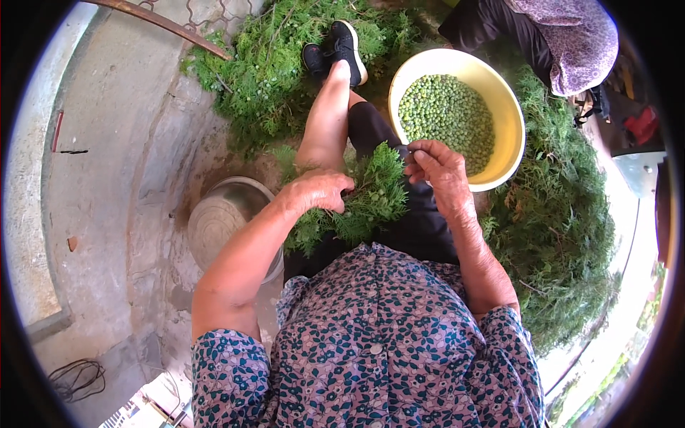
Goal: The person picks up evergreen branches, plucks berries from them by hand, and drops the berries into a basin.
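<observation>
My left hand [321, 191] grips a leafy green conifer sprig [374, 196] that lies across my lap and legs. Just right of it, my right hand [437, 167] is raised with thumb and fingertips pinched together; whatever sits between them is too small to make out. Beside that hand stands a pale yellow plastic basin [510, 139], holding several small round green berries [446, 114].
Cut conifer branches lie ahead [242, 85] and at my right [549, 242]. A metal bowl [217, 225] is at my left by a concrete wall [93, 178]. Another person [564, 39] is at upper right. A wooden strip [164, 21] and coiled cable [75, 378] are at the left.
</observation>
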`<state>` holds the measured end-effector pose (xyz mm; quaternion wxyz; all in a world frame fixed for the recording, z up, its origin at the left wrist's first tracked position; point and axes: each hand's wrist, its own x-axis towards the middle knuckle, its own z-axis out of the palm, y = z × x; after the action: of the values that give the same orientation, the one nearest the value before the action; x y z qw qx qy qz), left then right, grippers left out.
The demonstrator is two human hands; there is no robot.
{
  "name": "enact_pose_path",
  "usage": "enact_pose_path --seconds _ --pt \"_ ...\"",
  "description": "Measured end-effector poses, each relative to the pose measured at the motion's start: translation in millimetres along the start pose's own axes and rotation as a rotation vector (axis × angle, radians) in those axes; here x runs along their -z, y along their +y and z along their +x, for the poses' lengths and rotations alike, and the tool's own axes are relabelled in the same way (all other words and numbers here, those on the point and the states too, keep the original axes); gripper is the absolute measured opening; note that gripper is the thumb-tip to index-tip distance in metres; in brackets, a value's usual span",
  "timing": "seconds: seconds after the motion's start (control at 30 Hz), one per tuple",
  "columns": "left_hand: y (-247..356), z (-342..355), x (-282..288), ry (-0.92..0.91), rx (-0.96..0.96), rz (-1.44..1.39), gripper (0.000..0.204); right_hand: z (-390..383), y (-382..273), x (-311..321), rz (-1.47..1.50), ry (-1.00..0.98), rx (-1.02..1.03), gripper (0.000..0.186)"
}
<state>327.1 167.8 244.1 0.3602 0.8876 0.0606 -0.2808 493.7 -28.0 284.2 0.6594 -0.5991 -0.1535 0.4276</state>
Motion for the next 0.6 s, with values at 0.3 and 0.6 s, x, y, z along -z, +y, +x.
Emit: enact_pose_path --seconds 0.3,0.6 --pt "57.9 -41.3 -12.6 0.675 0.161 0.181 0.031 1.2 10.1 -27.6 0.042 -0.089 0.022 0.016" --pt "91.2 -48.8 -22.2 0.981 0.182 0.252 0.027 0.8 19.7 -37.8 -0.277 0.003 0.13 0.02"
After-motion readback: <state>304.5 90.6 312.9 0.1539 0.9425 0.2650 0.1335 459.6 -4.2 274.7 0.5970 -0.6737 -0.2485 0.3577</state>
